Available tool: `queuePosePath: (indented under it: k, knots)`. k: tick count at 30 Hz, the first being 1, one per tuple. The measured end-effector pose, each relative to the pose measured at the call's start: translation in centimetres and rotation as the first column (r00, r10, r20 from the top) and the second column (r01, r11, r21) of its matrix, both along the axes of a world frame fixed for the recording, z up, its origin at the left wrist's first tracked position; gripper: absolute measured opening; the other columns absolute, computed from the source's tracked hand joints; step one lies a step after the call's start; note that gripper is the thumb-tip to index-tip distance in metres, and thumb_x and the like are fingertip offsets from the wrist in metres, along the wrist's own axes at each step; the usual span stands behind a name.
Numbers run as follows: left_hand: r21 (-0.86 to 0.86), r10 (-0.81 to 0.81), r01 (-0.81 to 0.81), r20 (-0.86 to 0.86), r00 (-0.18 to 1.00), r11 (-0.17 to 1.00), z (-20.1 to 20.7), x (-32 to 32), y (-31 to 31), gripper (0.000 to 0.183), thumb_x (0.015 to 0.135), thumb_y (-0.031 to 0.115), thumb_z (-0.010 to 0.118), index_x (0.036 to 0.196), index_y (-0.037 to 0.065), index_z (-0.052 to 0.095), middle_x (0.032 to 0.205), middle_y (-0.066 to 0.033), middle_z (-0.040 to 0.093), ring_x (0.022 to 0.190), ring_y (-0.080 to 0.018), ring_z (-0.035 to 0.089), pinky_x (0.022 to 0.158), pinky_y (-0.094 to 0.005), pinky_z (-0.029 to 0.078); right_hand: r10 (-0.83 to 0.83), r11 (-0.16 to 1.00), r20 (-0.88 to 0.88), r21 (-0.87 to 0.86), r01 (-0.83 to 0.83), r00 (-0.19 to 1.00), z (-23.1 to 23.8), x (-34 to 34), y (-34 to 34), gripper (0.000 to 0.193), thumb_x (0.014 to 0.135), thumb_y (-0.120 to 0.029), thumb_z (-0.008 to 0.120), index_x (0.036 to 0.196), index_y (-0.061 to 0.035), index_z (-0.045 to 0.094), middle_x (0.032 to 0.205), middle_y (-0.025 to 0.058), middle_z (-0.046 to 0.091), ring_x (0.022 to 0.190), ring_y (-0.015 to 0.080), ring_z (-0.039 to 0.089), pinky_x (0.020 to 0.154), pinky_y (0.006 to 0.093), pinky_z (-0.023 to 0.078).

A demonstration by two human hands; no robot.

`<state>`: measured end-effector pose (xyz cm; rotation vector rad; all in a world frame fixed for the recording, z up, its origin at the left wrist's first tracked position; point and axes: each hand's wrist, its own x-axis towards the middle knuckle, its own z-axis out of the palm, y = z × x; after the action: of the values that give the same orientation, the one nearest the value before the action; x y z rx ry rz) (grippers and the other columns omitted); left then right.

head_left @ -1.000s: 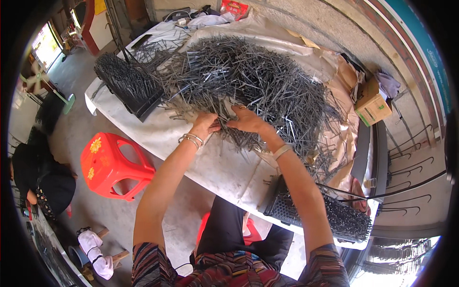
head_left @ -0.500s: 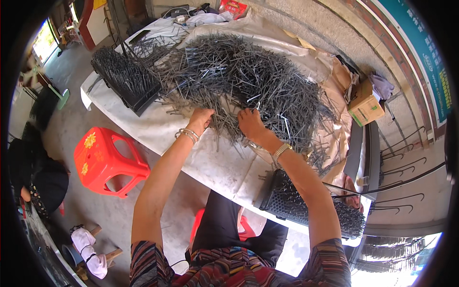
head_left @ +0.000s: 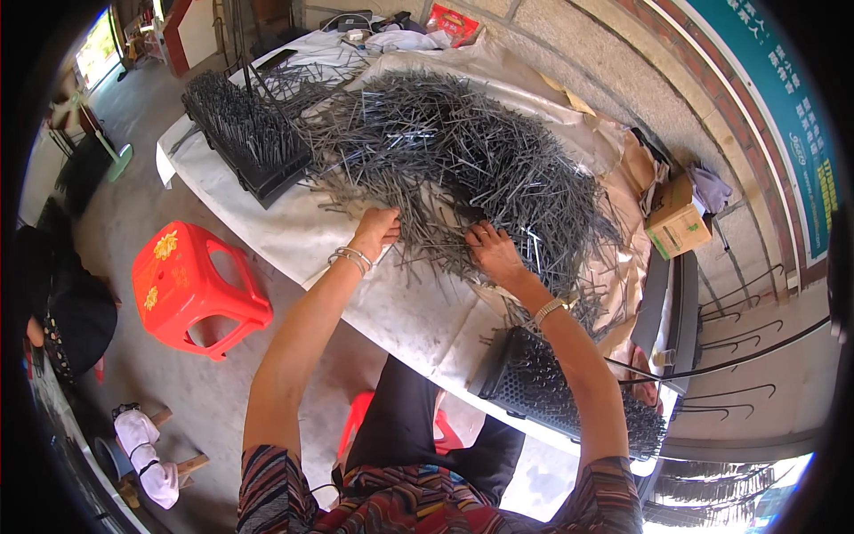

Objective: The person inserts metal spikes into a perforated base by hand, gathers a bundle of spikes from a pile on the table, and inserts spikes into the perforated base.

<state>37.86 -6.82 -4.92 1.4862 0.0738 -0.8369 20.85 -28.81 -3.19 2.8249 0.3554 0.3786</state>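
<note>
A broad heap of thin dark metal-looking rods [head_left: 427, 133] lies in a tangle across the table. At its near edge, my left hand [head_left: 379, 229] is closed with the fingertips pinched together, next to the loose rods; what sits in the pinch is too small to make out. To the right, my right hand [head_left: 496, 253] has curled fingers at the heap's front edge, touching the rods, and their tips are partly lost among them. A black box [head_left: 267, 182] packed with upright rods stands left of the heap. By my right forearm is a black perforated tray [head_left: 516, 367] with rods standing in it.
The cloth-covered table [head_left: 356, 298] runs along a stone wall. A red plastic stool [head_left: 178, 285] stands on the floor to the left. Farther back are a red packet [head_left: 451, 24] and a cardboard box [head_left: 680, 218]. Metal hooks [head_left: 734, 392] hang at the right.
My right hand has moved slightly right, away from my left hand, along the heap's edge. My left hand stays pinched near the same spot. The whole view has shifted a little.
</note>
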Motion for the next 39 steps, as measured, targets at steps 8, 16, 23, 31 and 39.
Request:
queuePosePath:
  k: [8, 16, 23, 31, 39]
  knots:
    - [-0.166, 0.029, -0.057, -0.171, 0.985, 0.984, -1.1, 1.0, 1.6, 0.053, 0.094, 0.038, 0.058, 0.123, -0.006, 0.048, 0.124, -0.0223, 0.054, 0.11, -0.0334, 0.056, 0.095, -0.0451, 0.048, 0.04, 0.954, -0.14, 0.3, 0.004, 0.989, 4.8, 1.5, 1.7, 0.029, 0.075, -0.014, 0.068, 0.102, -0.0075, 0.059, 0.09, 0.0102, 0.062, 0.088, 0.0303, 0.062, 0.073, 0.0432, 0.052]
    - [-0.268, 0.016, -0.089, -0.262, 0.965, 0.959, -1.0, 1.3, 2.3, 0.067, 0.094, 0.038, 0.058, 0.131, -0.013, 0.036, 0.135, -0.028, 0.043, 0.121, -0.0405, 0.048, 0.102, -0.0507, 0.043, -0.034, 0.845, -0.282, 0.505, 0.178, 0.959, 9.0, 4.0, 0.6, 0.024, 0.074, -0.021, 0.065, 0.092, -0.0055, 0.066, 0.077, 0.0169, 0.066, 0.078, 0.0372, 0.064, 0.068, 0.0461, 0.051]
    - [-0.252, 0.021, -0.089, -0.26, 0.965, 0.964, -0.8, 0.6, 1.1, 0.029, 0.091, 0.015, 0.054, 0.112, -0.005, 0.052, 0.114, -0.0184, 0.058, 0.107, -0.0313, 0.057, 0.095, -0.0443, 0.049, -0.15, 0.551, -0.451, 0.7, 0.454, 0.88, 4.8, 11.7, 2.9, 0.041, 0.071, -0.037, 0.071, 0.08, 0.003, 0.067, 0.084, 0.0247, 0.066, 0.086, 0.0407, 0.063, 0.076, 0.0441, 0.051]
    - [-0.235, 0.037, -0.077, -0.173, 0.984, 0.969, 0.0, -0.5, -3.5, 0.026, 0.088, 0.021, 0.062, 0.101, -0.001, 0.058, 0.094, -0.0114, 0.058, 0.087, -0.0267, 0.059, 0.079, -0.0407, 0.052, -0.493, 0.746, -0.162, 0.427, 0.511, 0.855, -4.4, 11.6, -2.1, 0.021, 0.083, -0.018, 0.056, 0.089, -0.0043, 0.07, 0.102, 0.0169, 0.065, 0.094, 0.0397, 0.062, 0.077, 0.0438, 0.052]
    - [0.068, 0.122, -0.117, -0.081, 0.989, 0.991, 0.1, 1.5, -3.2, 0.042, 0.089, 0.044, 0.063, 0.1, 0.004, 0.057, 0.088, -0.0093, 0.055, 0.076, -0.0252, 0.058, 0.066, -0.0433, 0.056, -0.581, 0.714, -0.147, 0.382, 0.587, 0.801, -1.6, 11.6, 8.3, 0.025, 0.078, -0.021, 0.059, 0.089, -0.0028, 0.072, 0.109, 0.0178, 0.06, 0.11, 0.039, 0.052, 0.093, 0.0485, 0.037]
